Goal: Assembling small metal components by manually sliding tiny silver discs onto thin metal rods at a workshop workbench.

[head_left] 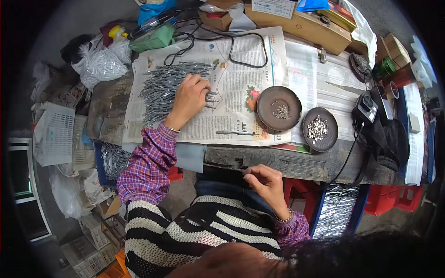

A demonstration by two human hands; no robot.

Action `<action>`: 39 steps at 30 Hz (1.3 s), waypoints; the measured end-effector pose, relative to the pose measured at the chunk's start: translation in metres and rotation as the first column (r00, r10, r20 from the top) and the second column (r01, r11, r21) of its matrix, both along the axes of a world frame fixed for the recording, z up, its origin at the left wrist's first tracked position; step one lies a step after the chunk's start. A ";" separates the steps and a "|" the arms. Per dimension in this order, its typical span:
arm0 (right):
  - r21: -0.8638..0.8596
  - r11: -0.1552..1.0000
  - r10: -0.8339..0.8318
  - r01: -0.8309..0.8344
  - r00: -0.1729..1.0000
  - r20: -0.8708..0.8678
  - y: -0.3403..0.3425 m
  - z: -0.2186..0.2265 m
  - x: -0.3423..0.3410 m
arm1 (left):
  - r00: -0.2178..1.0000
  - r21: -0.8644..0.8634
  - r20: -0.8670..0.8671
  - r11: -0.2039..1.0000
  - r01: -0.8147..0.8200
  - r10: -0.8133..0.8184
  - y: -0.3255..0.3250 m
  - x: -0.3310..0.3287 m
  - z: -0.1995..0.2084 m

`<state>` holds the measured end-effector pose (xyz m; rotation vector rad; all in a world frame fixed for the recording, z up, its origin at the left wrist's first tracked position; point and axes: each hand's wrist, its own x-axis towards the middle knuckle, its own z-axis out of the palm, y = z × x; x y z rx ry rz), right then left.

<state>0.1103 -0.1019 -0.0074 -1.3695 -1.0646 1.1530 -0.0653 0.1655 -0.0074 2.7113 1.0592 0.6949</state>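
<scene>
A dense heap of slim grey metal pieces point(162, 90) lies on the newspaper point(232, 78) at the left. My left hand point(189, 99) rests at the heap's right edge, fingers curled down on a few of the pieces, whose ends stick out past them. The fingertips themselves are hidden. At the table's front edge, my right hand point(266, 183) is closed with thumb against bent fingers; I cannot see what is in it. A single slim metal piece point(235, 133) lies between the hands, near the newspaper's front edge.
Two round dark dishes stand at the right: one point(264, 109) holds small brownish metal parts, the other point(309, 139) small silvery ones. A black cable point(245, 65) loops across the back. Blue bins point(361, 208) of metal pieces sit below the table, beside red stools point(382, 199).
</scene>
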 end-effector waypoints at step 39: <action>0.119 0.991 -0.059 0.068 0.995 -0.079 0.001 -0.006 0.004 | 0.995 0.007 -0.049 0.996 0.086 -0.085 -0.028 0.012 0.003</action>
